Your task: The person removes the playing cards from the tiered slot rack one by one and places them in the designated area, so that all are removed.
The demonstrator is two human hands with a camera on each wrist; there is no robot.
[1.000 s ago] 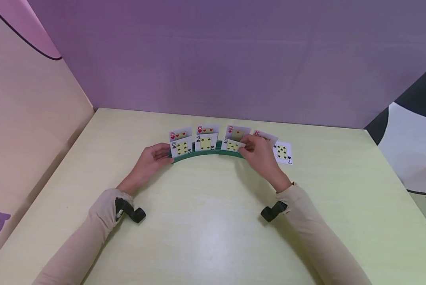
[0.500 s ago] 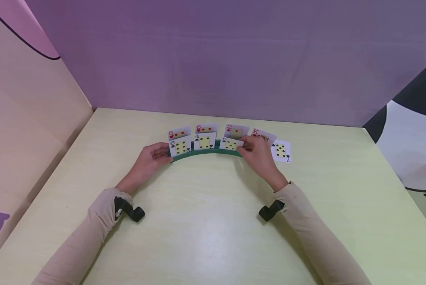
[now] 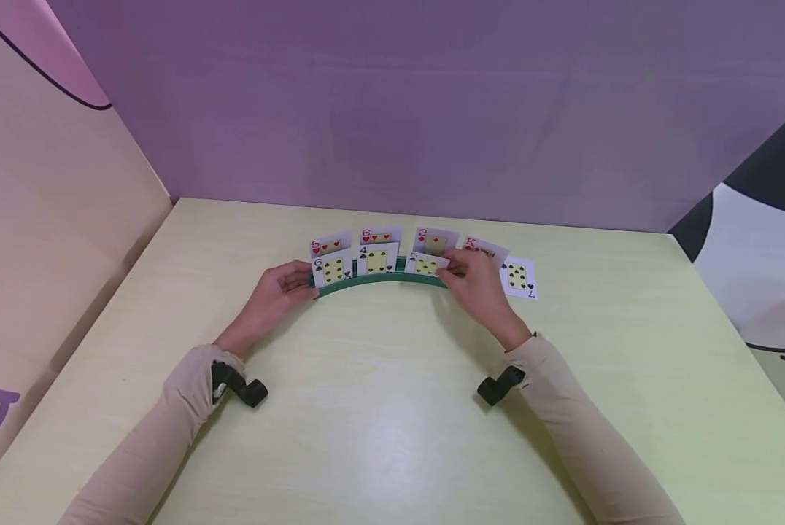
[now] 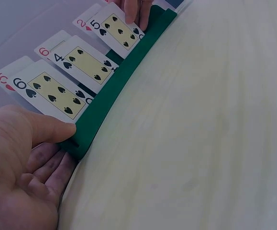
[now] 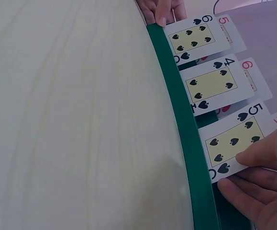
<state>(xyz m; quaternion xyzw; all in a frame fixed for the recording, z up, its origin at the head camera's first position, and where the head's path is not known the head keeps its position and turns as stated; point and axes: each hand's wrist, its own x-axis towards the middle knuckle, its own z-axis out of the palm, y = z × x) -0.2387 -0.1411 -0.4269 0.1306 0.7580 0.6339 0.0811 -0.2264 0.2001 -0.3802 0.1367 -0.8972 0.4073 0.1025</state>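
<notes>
A curved green card holder (image 3: 382, 278) stands on the table with playing cards upright in two rows. My left hand (image 3: 279, 293) grips its left end, the thumb on the front and the fingers behind. My right hand (image 3: 481, 292) pinches the five of spades (image 5: 234, 141) by its right side; its lower edge is at the front slot. To its left in the front row stand the four of spades (image 4: 81, 62) and the six of spades (image 4: 52, 93). Behind are the five of hearts (image 3: 330, 245), six of hearts (image 3: 381, 235), two of diamonds (image 3: 435, 239) and a red king (image 3: 491, 249).
A seven of spades (image 3: 519, 278) lies on the table beyond the right hand, partly covered by it. The pale table (image 3: 379, 408) stretches in front of the holder, and a purple wall (image 3: 392, 109) rises behind its back edge.
Almost nothing moves. Both hands keep their holds on the card holder and the five of spades; the whole view shifts very slightly.
</notes>
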